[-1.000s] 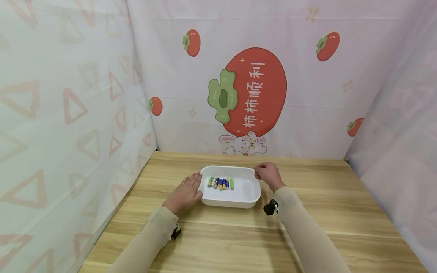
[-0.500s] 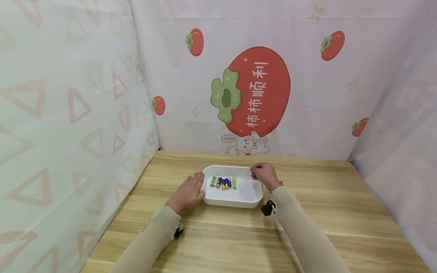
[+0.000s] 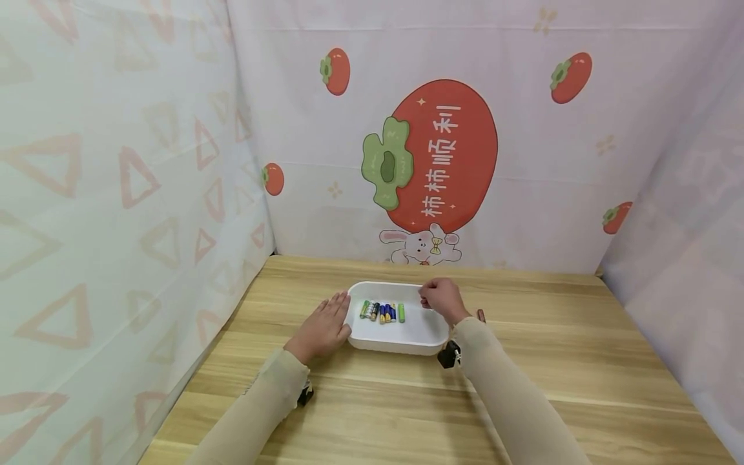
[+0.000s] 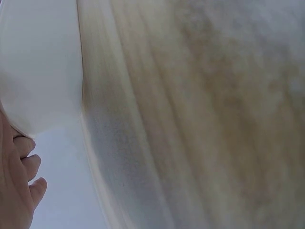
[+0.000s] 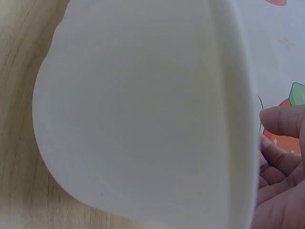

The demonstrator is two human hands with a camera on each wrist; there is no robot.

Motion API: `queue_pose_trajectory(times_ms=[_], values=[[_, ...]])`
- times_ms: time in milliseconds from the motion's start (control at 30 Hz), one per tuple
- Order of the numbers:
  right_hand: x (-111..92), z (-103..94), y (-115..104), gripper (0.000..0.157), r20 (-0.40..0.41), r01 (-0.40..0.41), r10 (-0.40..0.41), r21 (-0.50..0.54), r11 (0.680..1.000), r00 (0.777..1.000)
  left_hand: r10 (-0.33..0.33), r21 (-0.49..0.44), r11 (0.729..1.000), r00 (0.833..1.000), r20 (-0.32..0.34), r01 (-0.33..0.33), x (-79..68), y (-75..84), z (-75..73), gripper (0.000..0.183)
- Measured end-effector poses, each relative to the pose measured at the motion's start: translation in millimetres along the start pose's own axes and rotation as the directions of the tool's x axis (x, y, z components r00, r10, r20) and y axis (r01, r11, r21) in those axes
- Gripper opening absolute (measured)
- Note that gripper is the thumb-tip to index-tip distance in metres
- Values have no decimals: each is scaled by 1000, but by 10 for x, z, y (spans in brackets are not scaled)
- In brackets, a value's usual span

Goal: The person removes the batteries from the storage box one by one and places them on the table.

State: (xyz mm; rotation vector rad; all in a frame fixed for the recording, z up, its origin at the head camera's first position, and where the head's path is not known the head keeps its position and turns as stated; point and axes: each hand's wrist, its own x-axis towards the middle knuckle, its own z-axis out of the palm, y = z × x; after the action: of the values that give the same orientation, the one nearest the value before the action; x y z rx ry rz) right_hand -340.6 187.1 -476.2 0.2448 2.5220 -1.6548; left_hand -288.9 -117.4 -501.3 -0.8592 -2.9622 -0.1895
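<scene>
A white rectangular tray stands on the wooden table. Several batteries lie side by side in its left half: green, black-and-gold and blue-and-yellow ones, with a light green one set slightly apart on the right. My left hand rests against the tray's left end, fingers stretched along the rim. My right hand hovers over the tray's back right corner, fingers bent. In the right wrist view its thumb is apart from the curled fingers, and nothing shows between them.
A small dark red piece lies on the table just right of my right wrist; its kind is unclear. Fabric with persimmon prints hangs behind the table, and more cloth closes off the left side.
My right hand has moved left from the tray's right end to over its back right part, uncovering the dark red piece. The left hand stays at the tray. The head view has shifted slightly.
</scene>
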Motion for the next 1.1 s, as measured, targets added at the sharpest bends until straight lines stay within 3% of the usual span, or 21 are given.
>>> queue_pose_trajectory(times_ms=[367, 667, 1100], values=[[13, 147, 6, 21, 5, 12, -12, -15, 1000, 1000, 1, -6, 1000, 1000, -3, -1, -2, -9, 9, 64], [3, 230, -26, 21, 29, -39, 40, -34, 999, 999, -7, -20, 1000, 1000, 3, 7, -4, -6, 12, 64], [46, 336, 23, 21, 36, -40, 46, -161, 986, 998, 3, -17, 1000, 1000, 5, -2, -9, -10, -2, 64]])
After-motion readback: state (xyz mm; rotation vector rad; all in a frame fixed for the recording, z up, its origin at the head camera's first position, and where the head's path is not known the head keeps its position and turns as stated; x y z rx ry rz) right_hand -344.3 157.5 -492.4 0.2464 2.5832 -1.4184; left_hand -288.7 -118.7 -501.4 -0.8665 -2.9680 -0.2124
